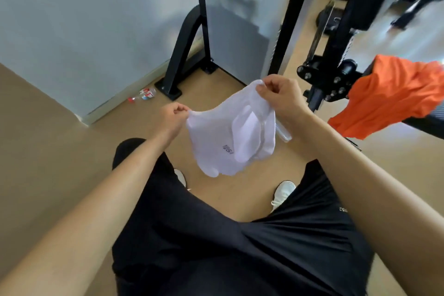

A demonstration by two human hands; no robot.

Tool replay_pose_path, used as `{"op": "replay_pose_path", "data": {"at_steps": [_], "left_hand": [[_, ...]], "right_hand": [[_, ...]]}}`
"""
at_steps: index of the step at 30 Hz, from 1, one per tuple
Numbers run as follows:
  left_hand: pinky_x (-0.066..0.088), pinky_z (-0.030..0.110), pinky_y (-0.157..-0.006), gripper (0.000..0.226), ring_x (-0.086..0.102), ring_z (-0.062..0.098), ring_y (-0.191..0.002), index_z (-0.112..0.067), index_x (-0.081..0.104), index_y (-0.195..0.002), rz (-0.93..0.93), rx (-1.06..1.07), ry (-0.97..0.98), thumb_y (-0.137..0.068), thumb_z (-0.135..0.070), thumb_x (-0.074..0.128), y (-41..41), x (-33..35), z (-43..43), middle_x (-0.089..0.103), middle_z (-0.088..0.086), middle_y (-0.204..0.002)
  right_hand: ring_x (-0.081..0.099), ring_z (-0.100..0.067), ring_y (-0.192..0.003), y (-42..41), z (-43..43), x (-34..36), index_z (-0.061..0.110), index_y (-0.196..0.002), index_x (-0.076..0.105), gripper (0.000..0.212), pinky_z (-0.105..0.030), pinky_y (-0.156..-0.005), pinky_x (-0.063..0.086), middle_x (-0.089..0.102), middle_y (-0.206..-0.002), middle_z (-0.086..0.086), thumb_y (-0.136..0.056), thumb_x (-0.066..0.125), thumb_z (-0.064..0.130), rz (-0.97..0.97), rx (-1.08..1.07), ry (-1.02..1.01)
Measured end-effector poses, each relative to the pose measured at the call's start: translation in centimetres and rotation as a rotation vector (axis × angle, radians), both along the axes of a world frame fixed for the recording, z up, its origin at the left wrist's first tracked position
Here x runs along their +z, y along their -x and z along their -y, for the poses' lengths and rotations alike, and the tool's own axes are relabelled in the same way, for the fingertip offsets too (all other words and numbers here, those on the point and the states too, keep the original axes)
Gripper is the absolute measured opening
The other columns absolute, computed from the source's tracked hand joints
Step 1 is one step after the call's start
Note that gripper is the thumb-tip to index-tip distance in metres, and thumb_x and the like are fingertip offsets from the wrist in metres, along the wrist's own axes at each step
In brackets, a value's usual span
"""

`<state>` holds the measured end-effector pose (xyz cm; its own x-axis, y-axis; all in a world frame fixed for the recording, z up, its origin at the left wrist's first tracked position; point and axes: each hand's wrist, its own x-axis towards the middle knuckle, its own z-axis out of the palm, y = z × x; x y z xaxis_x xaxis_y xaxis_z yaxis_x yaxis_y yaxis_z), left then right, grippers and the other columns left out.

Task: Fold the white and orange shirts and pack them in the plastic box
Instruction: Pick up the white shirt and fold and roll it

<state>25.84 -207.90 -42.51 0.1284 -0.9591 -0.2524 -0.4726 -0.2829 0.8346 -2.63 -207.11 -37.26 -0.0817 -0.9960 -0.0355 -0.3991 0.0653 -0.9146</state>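
Observation:
The white shirt [225, 137] hangs in the air in front of me, above the floor, with small dark lettering on it. My left hand [171, 119] pinches its upper left edge. My right hand [280, 97] pinches its upper right edge, a little higher. The orange shirt [389, 96] is draped over a black bar of a gym machine at the right, apart from both hands. A plastic box is not in view.
A black gym machine frame [319, 74] stands right of my hands, and a black angled post [182, 53] with a floor plate stands by the grey wall. A plastic bottle [144, 95] lies on the tan floor by the baseboard. My white shoes [283, 193] show below.

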Motion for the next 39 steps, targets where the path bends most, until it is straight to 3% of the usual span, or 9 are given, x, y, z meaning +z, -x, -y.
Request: {"op": "replay_pose_path", "data": {"at_steps": [6,9,11,14,19,23,27,31,39], "left_hand": [[0.057,0.03,-0.088,0.025,0.07,0.014,-0.103,-0.025,0.067,-0.115,-0.251,-0.432,0.148,-0.09,-0.031,0.068,6.1,5.9,-3.4,0.073,-0.005,-0.109],[0.053,0.038,-0.072,0.025,0.066,0.023,-0.079,-0.013,0.069,-0.099,-0.273,-0.438,0.233,-0.089,-0.036,0.07,7.9,7.3,-4.3,0.071,0.005,-0.089],[0.039,0.036,-0.061,0.036,0.049,0.019,-0.064,-0.002,0.061,-0.08,-0.283,-0.363,0.282,-0.089,-0.035,0.071,8.0,7.4,-4.3,0.056,0.006,-0.069],[0.043,0.038,-0.059,0.039,0.051,0.018,-0.067,-0.003,0.063,-0.078,-0.289,-0.265,0.301,-0.087,-0.04,0.072,7.5,8.4,-3.7,0.058,0.011,-0.07],[0.052,0.032,-0.072,0.012,0.061,0.014,-0.073,-0.018,0.073,-0.084,-0.363,-0.186,0.324,-0.091,-0.027,0.071,7.8,11.6,-2.7,0.067,0.003,-0.08],[0.053,0.027,-0.072,0.013,0.063,0.011,-0.074,-0.018,0.073,-0.084,-0.353,-0.242,0.333,-0.092,-0.028,0.07,7.3,14.6,-2.8,0.068,-0.002,-0.078],[0.051,0.04,-0.078,0.024,0.059,0.023,-0.082,-0.007,0.071,-0.087,-0.379,-0.238,0.352,-0.089,-0.031,0.072,5.8,16.8,-2.5,0.062,0.012,-0.086],[0.052,0.042,-0.083,0.015,0.059,0.02,-0.084,-0.015,0.067,-0.084,-0.382,-0.14,0.378,-0.089,-0.028,0.072,4.0,17.5,-1.4,0.063,0.007,-0.087],[0.057,0.048,-0.083,0.022,0.054,0.019,-0.077,-0.012,0.065,-0.08,-0.178,0.145,0.319,-0.087,-0.03,0.075,-0.3,14.7,3.4,0.06,0.006,-0.08]], "right_hand": [[0.037,-0.007,-0.055,-2.3,-1.0,5.0,0.006,-0.087,0.072,0.015,-0.014,-0.054,0.034,0.048,-0.064,0.001,-0.093,0.069,0.02,-0.171,0.196,0.176],[0.04,-0.001,-0.052,-2.7,-1.4,6.3,0.007,-0.089,0.075,0.014,-0.009,-0.054,0.035,0.048,-0.061,0.008,-0.093,0.07,0.02,-0.174,0.193,0.205],[0.04,-0.001,-0.052,-2.4,-1.4,6.5,0.006,-0.088,0.074,0.016,-0.01,-0.055,0.035,0.048,-0.061,0.008,-0.092,0.07,0.021,-0.17,0.155,0.224],[0.051,-0.001,-0.061,-1.4,-1.7,5.9,0.006,-0.096,0.076,0.011,-0.011,-0.062,0.045,0.065,-0.074,0.002,-0.091,0.071,0.015,-0.126,0.115,0.204],[0.065,-0.017,-0.081,0.8,-3.3,-0.4,0.012,-0.108,0.074,0.019,-0.026,-0.077,0.055,0.074,-0.099,-0.012,-0.091,0.069,0.018,0.014,-0.046,-0.018],[0.06,-0.017,-0.101,0.1,-4.7,-5.9,0.018,-0.117,0.066,0.031,-0.026,-0.083,0.047,0.065,-0.112,-0.009,-0.088,0.074,0.028,0.094,-0.05,-0.261],[0.06,-0.017,-0.111,-2.5,-4.8,-6.5,0.017,-0.135,0.057,0.053,-0.026,-0.089,0.042,0.063,-0.122,-0.001,-0.089,0.074,0.037,0.311,0.004,-0.365],[0.066,-0.014,-0.08,-4.3,-4.0,-6.5,0.005,-0.106,0.072,0.025,-0.027,-0.076,0.046,0.07,-0.087,-0.003,-0.089,0.073,0.024,0.359,0.121,-0.408],[0.063,-0.016,-0.074,-1.9,-2.7,-5.9,0.012,-0.082,0.066,0.015,-0.03,-0.072,0.05,0.067,-0.076,-0.003,-0.095,0.067,0.018,0.348,-0.104,-0.266]]}}
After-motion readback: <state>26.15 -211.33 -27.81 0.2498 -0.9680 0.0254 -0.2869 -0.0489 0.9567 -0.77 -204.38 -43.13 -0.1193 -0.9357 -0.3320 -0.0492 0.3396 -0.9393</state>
